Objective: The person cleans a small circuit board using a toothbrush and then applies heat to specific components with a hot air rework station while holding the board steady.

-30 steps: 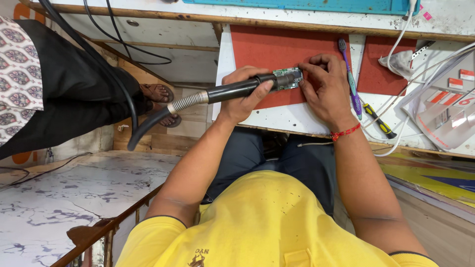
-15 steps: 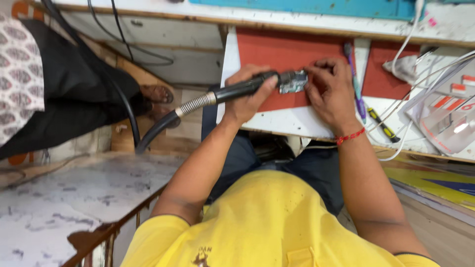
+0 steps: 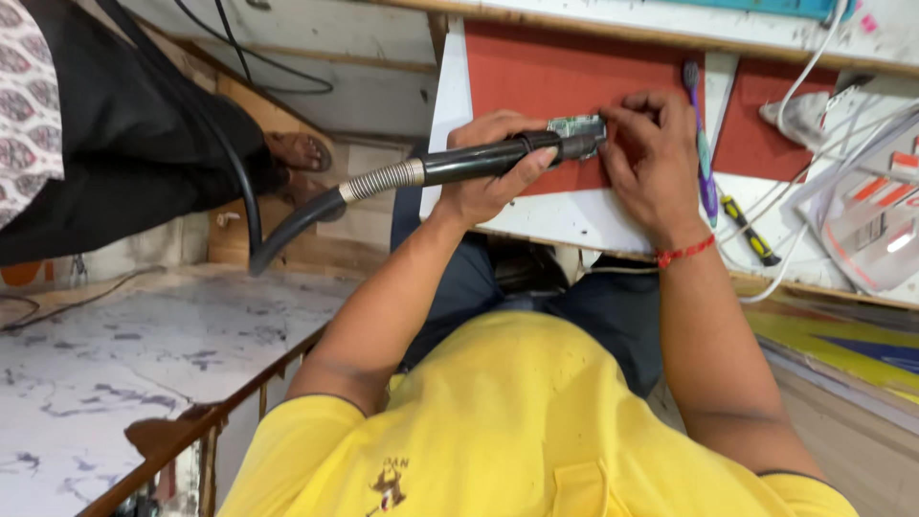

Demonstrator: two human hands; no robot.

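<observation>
My left hand (image 3: 493,182) is closed around the black handle of a hot-air tool (image 3: 474,161). Its ribbed metal collar and black hose (image 3: 287,225) trail down to the left. The tool's tip rests against a small green circuit board (image 3: 574,125) lying on a red mat (image 3: 536,72). My right hand (image 3: 651,158), with a red thread at the wrist, pinches the board's right end with its fingertips and holds it on the mat.
A purple toothbrush (image 3: 706,158) lies just right of my right hand, with a yellow-and-black screwdriver (image 3: 749,232) beyond it. White cables (image 3: 814,72) and a second red mat (image 3: 756,124) fill the right side. Another person in black clothes (image 3: 124,163) stands at left, with a sandalled foot (image 3: 302,153).
Both hands keep the same hold on tool and board. The view has drifted slightly, and the tool's tip stays at the board.
</observation>
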